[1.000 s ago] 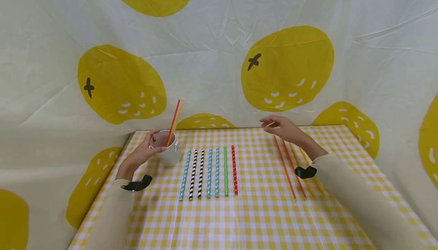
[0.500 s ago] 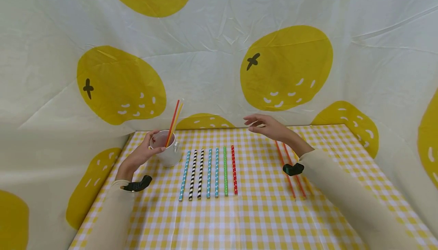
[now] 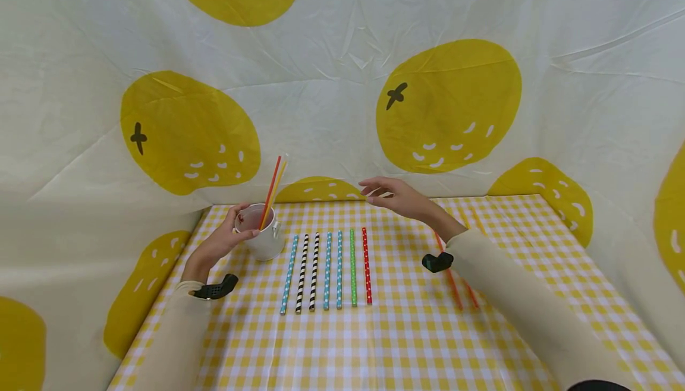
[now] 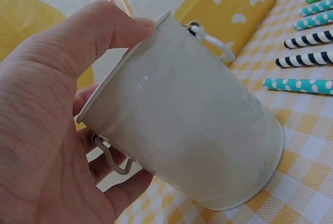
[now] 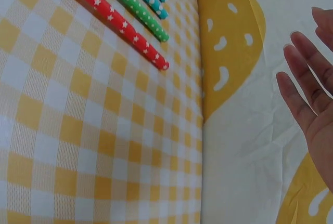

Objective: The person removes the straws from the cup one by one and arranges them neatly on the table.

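My left hand (image 3: 219, 241) grips the rim of a small white metal bucket (image 4: 177, 115), thumb over the edge and fingers around the side. A red straw (image 3: 270, 192) and a yellow straw (image 3: 276, 190) lean up out of it. My right hand (image 3: 396, 196) is in the air over the back of the table, its fingers extended and holding nothing, as the right wrist view (image 5: 317, 89) confirms. Between the hands lies a row of paper straws: blue dotted (image 3: 289, 275), black-and-white striped (image 3: 302, 273), green dotted (image 3: 353, 267) and red starred (image 3: 366, 266).
Thin red straws (image 3: 455, 287) and yellow straws (image 3: 477, 222) lie at the right, partly hidden by my right forearm. A yellow checked cloth (image 3: 332, 349) covers the table. Behind it hangs a white curtain (image 3: 332, 123) printed with yellow fruit.
My right hand has moved left, from above the thin straws at the right toward the paper straw row. The left hand and bucket have stayed put.
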{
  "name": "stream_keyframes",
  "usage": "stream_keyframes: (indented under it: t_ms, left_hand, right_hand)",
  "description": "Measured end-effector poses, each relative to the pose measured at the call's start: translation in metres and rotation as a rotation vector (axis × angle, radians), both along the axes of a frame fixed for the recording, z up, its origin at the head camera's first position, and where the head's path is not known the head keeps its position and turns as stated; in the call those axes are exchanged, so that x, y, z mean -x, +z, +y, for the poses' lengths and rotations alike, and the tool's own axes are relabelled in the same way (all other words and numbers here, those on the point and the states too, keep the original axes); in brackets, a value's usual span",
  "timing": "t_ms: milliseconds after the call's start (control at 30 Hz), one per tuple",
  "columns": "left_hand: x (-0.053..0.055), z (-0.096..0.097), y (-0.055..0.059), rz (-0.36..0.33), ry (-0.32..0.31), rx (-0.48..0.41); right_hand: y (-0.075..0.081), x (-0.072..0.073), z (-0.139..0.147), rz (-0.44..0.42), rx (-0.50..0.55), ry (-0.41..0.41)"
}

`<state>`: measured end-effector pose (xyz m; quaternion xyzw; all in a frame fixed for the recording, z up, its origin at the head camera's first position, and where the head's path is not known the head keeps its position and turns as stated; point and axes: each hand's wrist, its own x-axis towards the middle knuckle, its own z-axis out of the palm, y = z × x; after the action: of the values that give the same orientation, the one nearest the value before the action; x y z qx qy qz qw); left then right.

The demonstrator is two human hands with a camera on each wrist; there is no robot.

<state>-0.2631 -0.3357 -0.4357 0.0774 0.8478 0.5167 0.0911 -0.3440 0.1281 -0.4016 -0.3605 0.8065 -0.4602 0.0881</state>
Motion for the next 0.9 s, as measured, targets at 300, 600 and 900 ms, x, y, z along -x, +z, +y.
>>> stream_keyframes:
  t_ms: [300,600,900]
  left_hand:
    - [0.000,0.000,-0.001,0.002,0.003,0.005]
    - [0.001,-0.002,0.000,0.005,0.000,0.012]
    - [0.000,-0.001,-0.001,0.003,0.003,0.017]
  right_hand:
    - [-0.003,0.004,-0.031,0.014,0.024,-0.018]
    - [-0.004,0.008,-0.060,0.001,0.071,0.038]
    - [-0.012,0.010,-0.090,-0.006,0.095,0.084]
